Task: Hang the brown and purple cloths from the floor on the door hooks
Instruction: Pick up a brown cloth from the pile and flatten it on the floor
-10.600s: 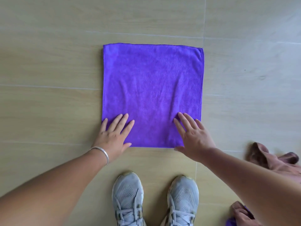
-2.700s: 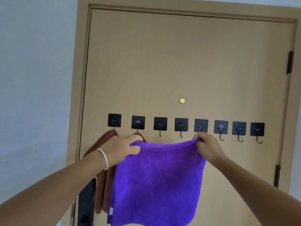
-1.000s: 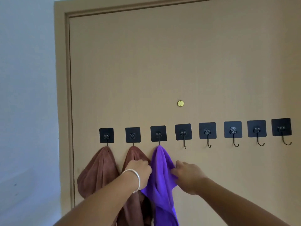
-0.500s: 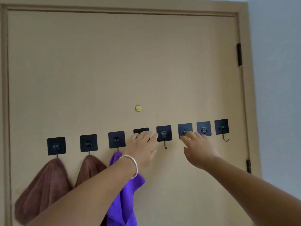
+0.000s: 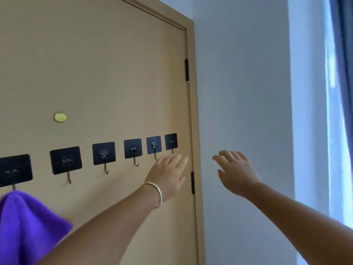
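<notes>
Left hand (image 5: 168, 176) and right hand (image 5: 236, 173) were open, empty; purple cloth (image 5: 28, 226) hung by a bunched tip on one hook (image 5: 14, 185), might slip off.

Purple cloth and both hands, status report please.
Left hand open, right hand open, both empty. Purple cloth hanging on a door hook. Nothing in the way.

single head view, worn on my head, close to the door (image 5: 114, 73) and angled up and to the right across it. door fills the left half, its hinge edge runs down mid-frame, wall (image 5: 238, 92) right of the door, bright window strip (image 5: 336, 111) far right of it. my forearms enter from below the door's hook row (image 5: 104, 153).
</notes>
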{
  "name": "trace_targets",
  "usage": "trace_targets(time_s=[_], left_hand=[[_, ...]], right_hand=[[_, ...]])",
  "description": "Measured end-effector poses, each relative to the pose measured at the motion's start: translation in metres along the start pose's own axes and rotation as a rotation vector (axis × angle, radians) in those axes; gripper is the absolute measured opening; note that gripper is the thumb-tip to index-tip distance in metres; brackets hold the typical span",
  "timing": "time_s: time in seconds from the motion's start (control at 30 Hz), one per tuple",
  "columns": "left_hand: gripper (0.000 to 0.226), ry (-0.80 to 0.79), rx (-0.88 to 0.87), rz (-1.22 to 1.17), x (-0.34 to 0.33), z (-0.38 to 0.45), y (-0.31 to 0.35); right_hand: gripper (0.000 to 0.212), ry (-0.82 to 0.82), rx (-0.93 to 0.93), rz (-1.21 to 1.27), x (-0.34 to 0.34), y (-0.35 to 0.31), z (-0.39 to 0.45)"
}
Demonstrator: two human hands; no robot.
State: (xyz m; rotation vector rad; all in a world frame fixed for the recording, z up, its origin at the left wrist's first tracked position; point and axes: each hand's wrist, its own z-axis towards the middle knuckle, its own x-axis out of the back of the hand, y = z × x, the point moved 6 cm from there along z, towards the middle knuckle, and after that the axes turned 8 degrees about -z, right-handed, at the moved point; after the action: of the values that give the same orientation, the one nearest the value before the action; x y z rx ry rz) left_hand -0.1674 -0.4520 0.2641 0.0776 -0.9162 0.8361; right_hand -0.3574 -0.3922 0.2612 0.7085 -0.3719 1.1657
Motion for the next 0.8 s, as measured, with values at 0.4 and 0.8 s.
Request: trace_targets(time_s=[0.4, 0.8], left_hand=[[0.067, 0.042, -0.263, -0.324, -0.006, 0.052, 0.167], [0.062, 0.003, -0.596, -0.745, 0.094, 0.001, 0.385]], right_hand=[[0.045, -0.190, -0.460, -0.374, 0.113, 0.133, -0.170], [0.056, -0.308, -0.968, -0.622, 0.302, 0.145, -0.388]])
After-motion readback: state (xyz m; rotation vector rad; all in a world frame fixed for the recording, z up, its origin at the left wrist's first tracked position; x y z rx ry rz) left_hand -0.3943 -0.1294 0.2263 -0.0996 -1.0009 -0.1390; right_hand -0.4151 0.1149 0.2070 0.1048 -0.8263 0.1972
